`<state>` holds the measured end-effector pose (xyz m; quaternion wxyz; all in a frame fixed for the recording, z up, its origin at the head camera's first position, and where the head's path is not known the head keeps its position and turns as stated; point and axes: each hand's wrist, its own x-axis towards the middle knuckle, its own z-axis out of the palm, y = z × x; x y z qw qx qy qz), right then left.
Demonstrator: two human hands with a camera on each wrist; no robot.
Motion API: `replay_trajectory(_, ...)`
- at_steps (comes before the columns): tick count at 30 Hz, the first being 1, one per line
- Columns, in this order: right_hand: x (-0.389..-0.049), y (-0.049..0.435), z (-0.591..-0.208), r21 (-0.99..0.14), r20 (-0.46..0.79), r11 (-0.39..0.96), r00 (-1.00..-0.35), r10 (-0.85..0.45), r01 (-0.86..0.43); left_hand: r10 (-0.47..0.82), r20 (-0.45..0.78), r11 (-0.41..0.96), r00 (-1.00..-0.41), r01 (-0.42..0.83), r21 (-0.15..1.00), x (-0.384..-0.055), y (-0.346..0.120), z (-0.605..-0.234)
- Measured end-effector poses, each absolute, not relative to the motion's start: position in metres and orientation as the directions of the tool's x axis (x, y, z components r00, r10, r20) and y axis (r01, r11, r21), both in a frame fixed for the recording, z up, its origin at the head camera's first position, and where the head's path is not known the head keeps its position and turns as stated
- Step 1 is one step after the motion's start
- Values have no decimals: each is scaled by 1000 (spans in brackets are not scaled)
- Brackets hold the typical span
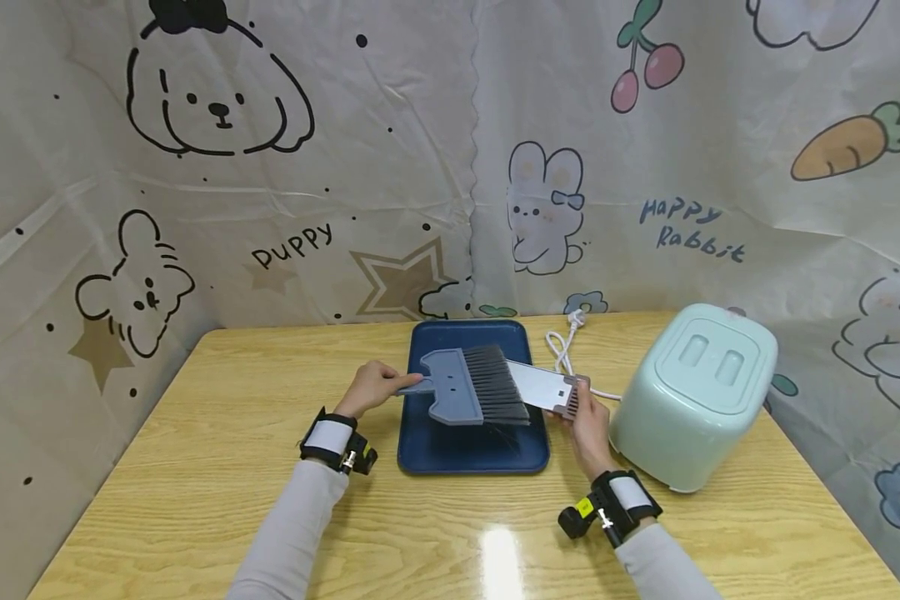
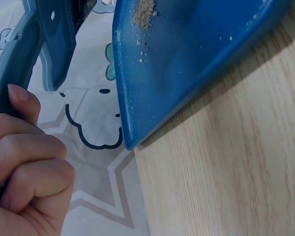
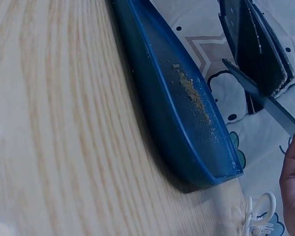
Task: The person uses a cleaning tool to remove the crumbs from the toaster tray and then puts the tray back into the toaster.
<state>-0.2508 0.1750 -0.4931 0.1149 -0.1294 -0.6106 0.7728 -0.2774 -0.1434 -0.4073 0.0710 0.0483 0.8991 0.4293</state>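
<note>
My left hand [image 1: 372, 389] grips the handle of a grey-blue dustpan brush [image 1: 453, 387] with dark bristles, held above a dark blue tray [image 1: 450, 457]. Its bristles overlap the near end of a flat, pale metal crumb tray [image 1: 532, 384] in the head view. That crumb tray's grey slotted end is pinched by my right hand [image 1: 589, 427], over the blue tray's right side. Brown crumbs [image 3: 194, 97] lie in a strip inside the blue tray. From the left wrist, curled fingers [image 2: 32, 152] show round the brush handle.
To the right stands a mint-green toaster [image 1: 690, 400], close beside my right hand. Its white cord and plug [image 1: 576, 318] lie on the wooden table [image 1: 217, 467] behind the crumb tray. A printed cloth [image 1: 390, 167] hangs along the table's back edge.
</note>
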Motion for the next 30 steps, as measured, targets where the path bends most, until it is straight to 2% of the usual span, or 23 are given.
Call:
replay_trajectory(6,-252,175,-495,-969,-77,-245,-931,357,-14,110,-102,630,-989,-10,777,-278,-148,-407)
replay_trajectory(13,-234,170,-455,-978,-108,-204,-936,334,40,74,-118,616,-990,-48,786,-279,-149,-405)
replay_trajectory(17,-231,170,-448,-978,-123,-204,-933,339,55,68,-122,614,-990,-55,787,-280,-149,-403)
replay_trajectory(24,-230,171,-448,-973,-123,-225,-934,337,47,101,-166,608,-981,-71,790,-278,-152,-404)
replay_trajectory(30,-230,172,-446,-982,-140,-164,-934,328,90,150,-196,610,-969,-66,790,-276,-156,-400)
